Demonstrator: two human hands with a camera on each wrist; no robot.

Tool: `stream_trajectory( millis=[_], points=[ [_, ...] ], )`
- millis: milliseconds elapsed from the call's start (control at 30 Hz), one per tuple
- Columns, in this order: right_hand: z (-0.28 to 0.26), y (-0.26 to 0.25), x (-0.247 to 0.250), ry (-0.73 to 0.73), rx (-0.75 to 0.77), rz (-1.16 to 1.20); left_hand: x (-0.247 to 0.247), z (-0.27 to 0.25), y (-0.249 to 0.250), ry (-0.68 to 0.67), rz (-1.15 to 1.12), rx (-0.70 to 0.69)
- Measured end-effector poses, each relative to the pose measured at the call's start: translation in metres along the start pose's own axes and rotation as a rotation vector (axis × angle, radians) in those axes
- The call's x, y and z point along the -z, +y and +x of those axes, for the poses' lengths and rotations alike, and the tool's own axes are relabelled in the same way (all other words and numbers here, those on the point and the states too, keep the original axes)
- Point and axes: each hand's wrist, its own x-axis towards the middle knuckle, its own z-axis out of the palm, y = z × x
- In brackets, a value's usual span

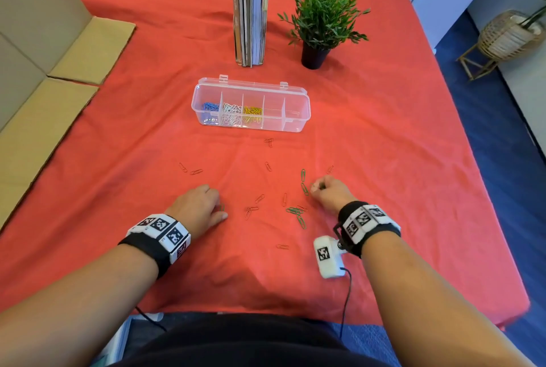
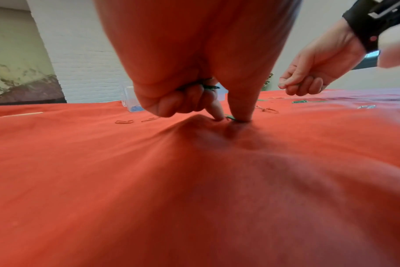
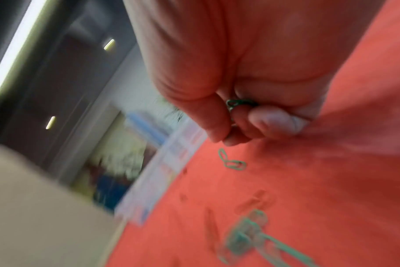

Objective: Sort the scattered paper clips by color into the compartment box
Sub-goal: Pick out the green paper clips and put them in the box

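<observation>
Sorting in progress, green stage. The clear compartment box (image 1: 251, 106) lies well beyond both hands on the red-covered tabletop (image 1: 384, 130); 3 of its compartments hold blue clips (image 1: 210, 107), white clips (image 1: 231, 112) and yellow clips (image 1: 253, 114), and the 2 compartments at the right-hand end appear to hold none, though red clips against the red cloth would be hard to see. The left hand (image 1: 197, 207) has its fingers curled around collected green clips (image 2: 209, 87) while index fingertip and thumb press on another green clip (image 2: 230, 118) on the cloth. The right hand (image 1: 331, 192) is likewise closed on a small bunch of green clips (image 3: 236, 103). Just beyond its fingertips lie 2 green clips (image 1: 303, 182), and a green cluster (image 1: 297, 214) lies on its inner side, toward the left hand. Red clips (image 1: 251, 210) are scattered between the hands, and others (image 1: 190, 170) lie beyond the left hand. Judged from this layout, 3 colours are finished, green is partly gathered but not yet boxed, and red is untouched.
</observation>
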Motion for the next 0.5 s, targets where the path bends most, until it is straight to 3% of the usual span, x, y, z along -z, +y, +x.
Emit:
stream_trajectory(
  millis=[133, 233, 300, 433, 500],
  points=[
    [-0.002, -0.011, 0.012, -0.057, -0.164, 0.832, -0.002, 0.006, 0.004, -0.039, -0.12, 0.045],
    [0.0, -0.021, 0.021, -0.11, -0.325, 1.026, 0.007, 0.012, 0.008, -0.03, -0.24, 0.047],
    [0.006, -0.026, 0.02, -0.099, -0.331, 0.837, 0.017, 0.021, 0.014, -0.037, -0.385, 0.082],
    [0.006, -0.029, 0.007, -0.042, -0.048, -0.209, 0.039, 0.048, 0.043, -0.143, -0.834, 0.204],
    [0.003, -0.025, -0.001, 0.022, 0.049, -0.435, 0.049, 0.059, 0.059, -0.207, -1.191, 0.301]
  ],
)
